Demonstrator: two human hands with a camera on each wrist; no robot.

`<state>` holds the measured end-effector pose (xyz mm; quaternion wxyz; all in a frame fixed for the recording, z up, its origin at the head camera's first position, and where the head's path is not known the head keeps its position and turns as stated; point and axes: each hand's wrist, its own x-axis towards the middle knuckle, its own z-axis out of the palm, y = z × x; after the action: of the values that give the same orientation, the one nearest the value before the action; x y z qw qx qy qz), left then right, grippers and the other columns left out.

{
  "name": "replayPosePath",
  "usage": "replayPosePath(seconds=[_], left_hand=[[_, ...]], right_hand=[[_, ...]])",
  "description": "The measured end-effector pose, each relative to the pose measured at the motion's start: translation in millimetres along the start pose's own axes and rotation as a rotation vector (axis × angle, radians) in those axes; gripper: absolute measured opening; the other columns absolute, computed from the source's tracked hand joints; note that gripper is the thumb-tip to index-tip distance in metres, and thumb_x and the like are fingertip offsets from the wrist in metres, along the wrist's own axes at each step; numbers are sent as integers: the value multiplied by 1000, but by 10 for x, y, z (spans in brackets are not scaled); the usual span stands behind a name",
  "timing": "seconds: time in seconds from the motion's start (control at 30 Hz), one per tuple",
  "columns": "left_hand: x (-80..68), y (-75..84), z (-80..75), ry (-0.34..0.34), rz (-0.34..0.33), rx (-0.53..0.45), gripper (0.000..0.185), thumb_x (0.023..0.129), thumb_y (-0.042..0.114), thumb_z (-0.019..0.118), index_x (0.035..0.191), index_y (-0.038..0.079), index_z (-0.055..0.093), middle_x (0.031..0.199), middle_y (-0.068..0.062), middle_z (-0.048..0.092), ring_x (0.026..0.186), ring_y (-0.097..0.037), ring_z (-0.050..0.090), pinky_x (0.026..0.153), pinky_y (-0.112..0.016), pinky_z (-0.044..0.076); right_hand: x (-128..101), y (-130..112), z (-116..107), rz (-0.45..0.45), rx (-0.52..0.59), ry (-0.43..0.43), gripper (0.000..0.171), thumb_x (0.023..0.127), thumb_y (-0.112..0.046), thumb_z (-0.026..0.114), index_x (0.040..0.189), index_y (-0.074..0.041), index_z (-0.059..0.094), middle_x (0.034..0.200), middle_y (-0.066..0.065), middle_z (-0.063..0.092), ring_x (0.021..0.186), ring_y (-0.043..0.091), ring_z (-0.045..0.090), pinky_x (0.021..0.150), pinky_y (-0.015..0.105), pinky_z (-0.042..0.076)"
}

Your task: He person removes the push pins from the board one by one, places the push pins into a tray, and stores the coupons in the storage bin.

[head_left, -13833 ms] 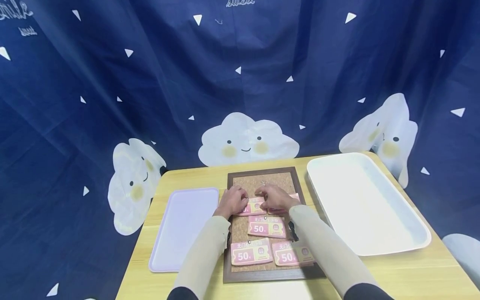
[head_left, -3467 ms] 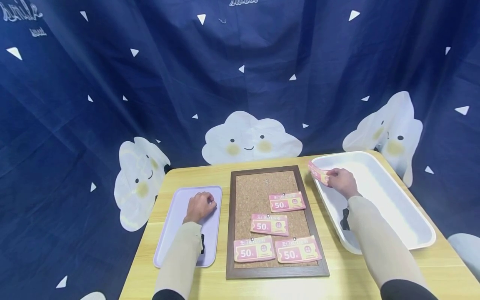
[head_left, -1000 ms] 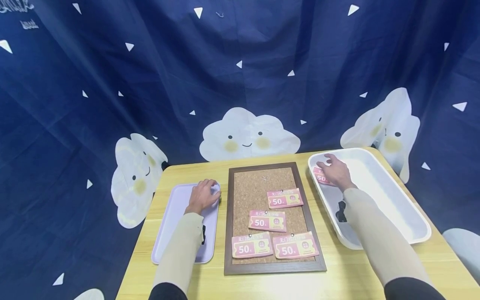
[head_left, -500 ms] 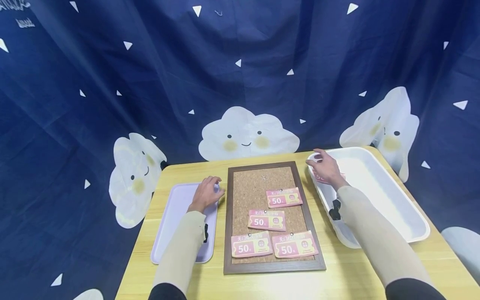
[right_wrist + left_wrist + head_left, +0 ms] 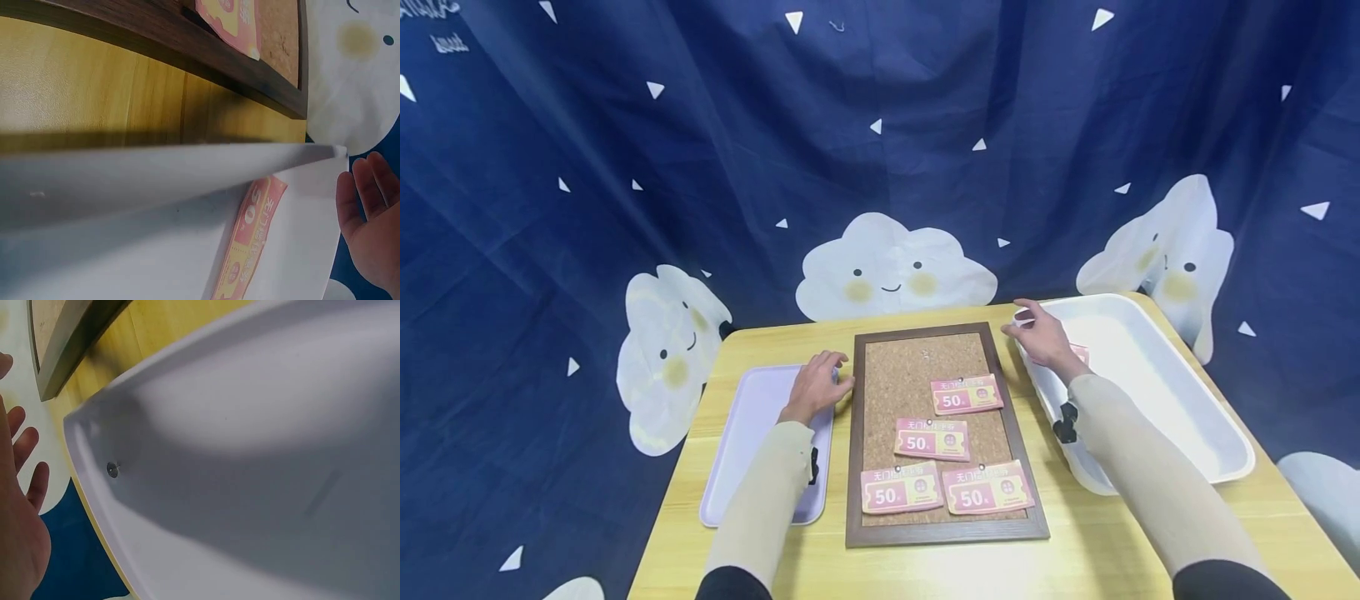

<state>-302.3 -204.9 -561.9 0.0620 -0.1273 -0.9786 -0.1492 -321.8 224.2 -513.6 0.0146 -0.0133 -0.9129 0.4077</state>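
My left hand (image 5: 814,385) hovers over the right edge of a lilac tray (image 5: 735,433), fingers loosely bent with nothing in them. Inside that tray lies a metal thumbtack (image 5: 113,469), near one corner. On the other side, my right hand (image 5: 1042,336) is above the left rim of a white tray (image 5: 1150,375), its fingers spread and holding nothing. A pink and yellow coupon (image 5: 250,231) rests in the white tray along its wall, partly covered by the hand in the head view. Between the hands, a framed cork board (image 5: 891,367) bears several tacked coupons (image 5: 932,440).
Small tacks (image 5: 926,355) sit near the board's top. The wooden table (image 5: 940,571) carries the board and both trays. A dark blue curtain (image 5: 880,125) with clouds hangs behind the table.
Earlier, both hands worked at a coupon on the board's upper left. The right hand carried it to the white tray and let it go. Now both hands have shifted toward the board.
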Motion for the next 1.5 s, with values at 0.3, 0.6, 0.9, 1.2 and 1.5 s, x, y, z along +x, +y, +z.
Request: replayPosePath(seconds=[0.3,0.6,0.9,1.2,1.5], left_hand=[[-1,58,14,-13,27,-36,48,75,44,60,117,21,51,106,6,54,93,-14,52,78,-34,44],[-20,110,65,-22,30,-48,46,73,42,60,115,23,52,105,6,55,91,-13,53,78,-34,44],[-18,211,84,-28,70,-54,39,72,40,62,106,22,55,101,7,56,89,-11,51,78,-33,44],[13,314,90,-21,115,-56,40,75,39,59,109,18,58,99,3,57,90,-12,50,78,-33,43],[24,394,107,-24,129,-50,38,75,40,55,108,20,58,98,8,55,91,-12,51,77,-33,42]], right_hand=[[-37,-52,59,-31,38,-47,64,80,-34,61,135,-16,34,123,13,52,107,31,53,82,41,46],[-53,-90,134,-69,38,-66,59,79,-25,62,132,-16,37,118,14,54,103,31,56,81,41,47],[-66,-133,203,-82,37,-106,58,79,-21,62,131,-15,39,120,18,54,103,32,56,84,43,46],[-89,-186,264,-81,33,-132,56,80,-21,61,131,-16,39,119,17,55,103,32,56,83,43,47],[-121,-202,330,-57,11,-160,55,80,-24,59,130,-17,39,120,15,55,107,32,55,87,44,45]])
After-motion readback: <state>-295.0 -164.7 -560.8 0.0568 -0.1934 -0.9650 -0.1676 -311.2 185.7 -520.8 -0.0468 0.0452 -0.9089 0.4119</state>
